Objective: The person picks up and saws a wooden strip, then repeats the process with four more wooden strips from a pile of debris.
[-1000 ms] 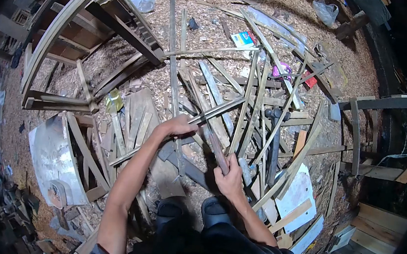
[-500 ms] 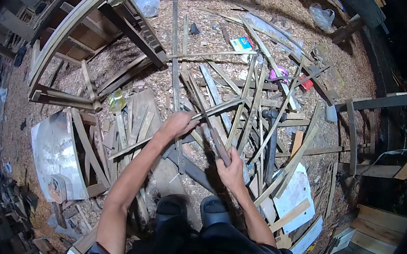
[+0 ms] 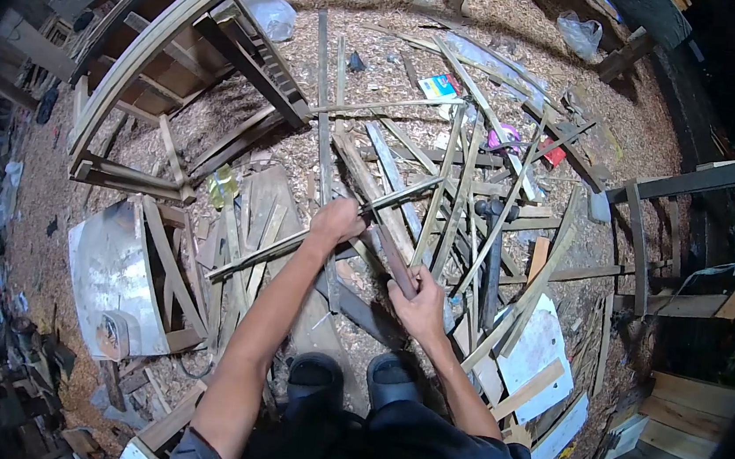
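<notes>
My left hand (image 3: 338, 222) is closed around a long thin wooden strip (image 3: 284, 245), which runs slantwise from lower left to upper right. My right hand (image 3: 418, 302) grips a flat, brown, machete-like tool (image 3: 395, 260), its handle mostly hidden in the fist. The tool's far end lies just below the strip, close to the fingers of my left hand. Beneath both hands spreads a loose pile of wooden slats (image 3: 451, 193). Among them a hammer (image 3: 494, 242) lies with its dark head away from me.
A curved wooden frame (image 3: 150, 49) stands at upper left, with a white panel (image 3: 110, 280) below it. White boards (image 3: 532, 360) lie at lower right. Plastic bags (image 3: 579, 36) and wood shavings cover parts of the ground. My sandalled feet (image 3: 393, 381) are close below the pile.
The brown tool, which crossed over the strip before, now ends just short of it on my side. My left hand still holds the strip, and the whole view has shifted slightly.
</notes>
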A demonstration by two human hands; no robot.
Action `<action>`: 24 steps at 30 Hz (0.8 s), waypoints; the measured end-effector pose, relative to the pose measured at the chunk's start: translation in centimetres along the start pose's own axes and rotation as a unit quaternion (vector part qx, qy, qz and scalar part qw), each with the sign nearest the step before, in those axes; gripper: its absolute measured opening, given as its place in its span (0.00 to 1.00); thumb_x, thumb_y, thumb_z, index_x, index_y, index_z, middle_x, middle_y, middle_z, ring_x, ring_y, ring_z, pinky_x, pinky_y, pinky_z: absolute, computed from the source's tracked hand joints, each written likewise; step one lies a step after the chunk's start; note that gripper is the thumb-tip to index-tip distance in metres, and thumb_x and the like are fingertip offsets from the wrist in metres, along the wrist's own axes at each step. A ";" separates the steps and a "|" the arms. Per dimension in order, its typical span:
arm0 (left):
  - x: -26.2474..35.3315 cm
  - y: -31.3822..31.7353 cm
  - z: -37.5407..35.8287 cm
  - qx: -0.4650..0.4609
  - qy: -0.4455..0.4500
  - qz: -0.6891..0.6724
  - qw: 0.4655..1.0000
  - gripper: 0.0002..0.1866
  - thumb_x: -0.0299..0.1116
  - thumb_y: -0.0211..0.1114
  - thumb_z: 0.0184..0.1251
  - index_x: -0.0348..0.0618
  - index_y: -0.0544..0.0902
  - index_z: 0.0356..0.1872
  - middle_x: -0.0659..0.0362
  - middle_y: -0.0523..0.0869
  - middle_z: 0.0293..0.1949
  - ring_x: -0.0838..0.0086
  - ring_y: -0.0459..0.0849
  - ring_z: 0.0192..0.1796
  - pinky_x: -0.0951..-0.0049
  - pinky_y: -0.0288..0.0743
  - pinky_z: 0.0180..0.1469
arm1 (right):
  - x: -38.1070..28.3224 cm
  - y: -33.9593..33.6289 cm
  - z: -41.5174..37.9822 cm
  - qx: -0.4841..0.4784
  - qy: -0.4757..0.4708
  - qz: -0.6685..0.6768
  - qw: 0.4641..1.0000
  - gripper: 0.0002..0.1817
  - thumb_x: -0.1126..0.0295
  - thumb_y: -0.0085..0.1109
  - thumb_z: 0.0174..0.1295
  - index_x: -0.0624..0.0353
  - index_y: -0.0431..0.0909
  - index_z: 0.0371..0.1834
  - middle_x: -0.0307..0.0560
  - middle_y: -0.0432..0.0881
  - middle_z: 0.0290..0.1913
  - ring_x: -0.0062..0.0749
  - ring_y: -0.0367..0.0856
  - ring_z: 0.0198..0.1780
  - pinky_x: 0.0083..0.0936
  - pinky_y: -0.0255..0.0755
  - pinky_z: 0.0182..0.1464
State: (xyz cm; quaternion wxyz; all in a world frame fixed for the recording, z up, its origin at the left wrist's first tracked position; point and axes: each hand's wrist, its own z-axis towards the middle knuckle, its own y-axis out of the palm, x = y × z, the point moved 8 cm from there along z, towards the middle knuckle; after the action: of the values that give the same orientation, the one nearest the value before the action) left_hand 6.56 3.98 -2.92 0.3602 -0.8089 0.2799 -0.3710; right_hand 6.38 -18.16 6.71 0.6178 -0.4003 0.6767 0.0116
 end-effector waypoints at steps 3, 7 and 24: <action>0.1 -0.2 0.0 -0.003 -0.009 0.001 1.000 0.17 0.39 0.61 0.55 0.33 0.84 0.36 0.38 0.84 0.41 0.49 0.84 0.47 0.54 0.77 0.51 | 0.4 -0.2 -0.8 0.002 -0.047 0.056 0.997 0.16 0.64 0.65 0.57 0.65 0.74 0.39 0.58 0.83 0.27 0.40 0.82 0.27 0.32 0.74 0.33; 0.2 -0.3 -0.2 -0.004 -0.020 -0.003 1.000 0.18 0.40 0.61 0.57 0.34 0.84 0.37 0.39 0.84 0.41 0.50 0.84 0.47 0.55 0.77 0.52 | 1.0 -0.1 -0.6 0.045 -0.057 0.051 0.996 0.17 0.61 0.65 0.60 0.66 0.76 0.39 0.57 0.82 0.26 0.38 0.78 0.23 0.29 0.72 0.30; 0.1 -0.5 -0.2 -0.042 -0.065 -0.009 0.997 0.15 0.35 0.61 0.55 0.34 0.85 0.39 0.40 0.84 0.44 0.49 0.83 0.48 0.55 0.77 0.53 | -3.2 0.2 -1.4 0.049 -0.079 0.025 0.995 0.12 0.67 0.60 0.63 0.66 0.81 0.39 0.54 0.76 0.18 0.36 0.78 0.19 0.32 0.69 0.25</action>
State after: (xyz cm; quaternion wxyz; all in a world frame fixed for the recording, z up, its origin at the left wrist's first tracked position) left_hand 6.54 4.16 -2.37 0.3397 -0.8483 0.2642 -0.3086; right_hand 4.87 -17.06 9.64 0.6878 -0.3508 0.6350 0.0258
